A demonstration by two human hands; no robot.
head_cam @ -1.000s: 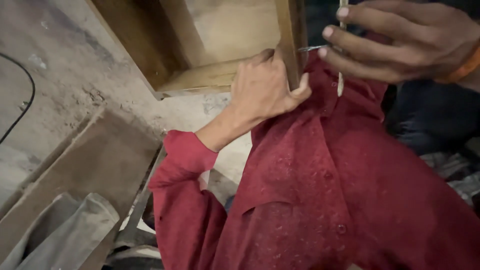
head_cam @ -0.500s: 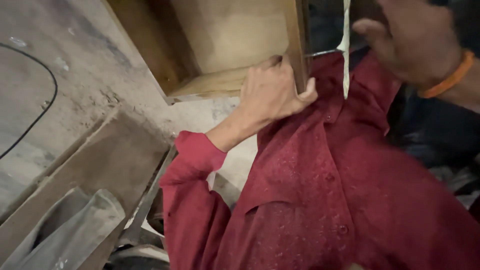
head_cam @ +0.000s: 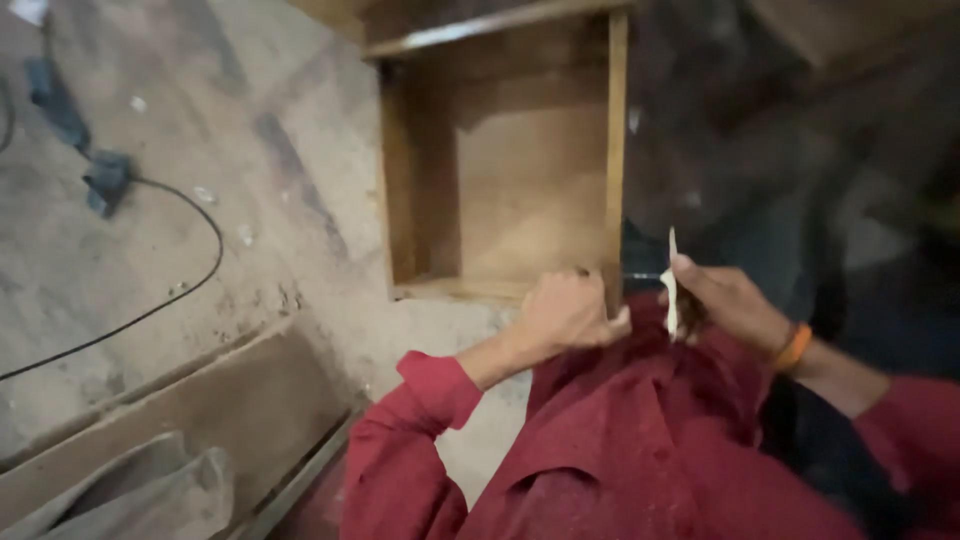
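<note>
**Kid:** Hands first! What are they doing?

**Helper:** Left hand (head_cam: pixel 572 312) is wrapped tight over the near right corner of the wood box (head_cam: pixel 505 180), gripping the edge. Right hand (head_cam: pixel 725 300) is just right of that corner, fingers pinched on a thin pale stick (head_cam: pixel 671 282) that stands up and down. A small dark metal pin (head_cam: pixel 640 276) pokes sideways between the stick and the box wall. It is blurry, so I cannot tell if it is a nail or a screw.

**Kid:** Where is the box?

**Helper:** On the dusty floor (head_cam: pixel 230 180), open side up, far from the body. Its near right corner sits right at the hands.

**Kid:** How do you do this bit well?

**Helper:** I think the left hand should hold the corner firm so the box cannot slide. The pin should stay level and straight at the thin wall, or it could slip off or split the wood. Fingers should stay clear of the sharp end.

**Kid:** What else is around?

**Helper:** A red shirt (head_cam: pixel 640 450) covers both arms, with an orange band (head_cam: pixel 793 347) on the right wrist. A flat board (head_cam: pixel 200 420) lies near left, with grey cloth (head_cam: pixel 150 495) on it. A black cable (head_cam: pixel 150 300) curls over the floor far left.
</note>
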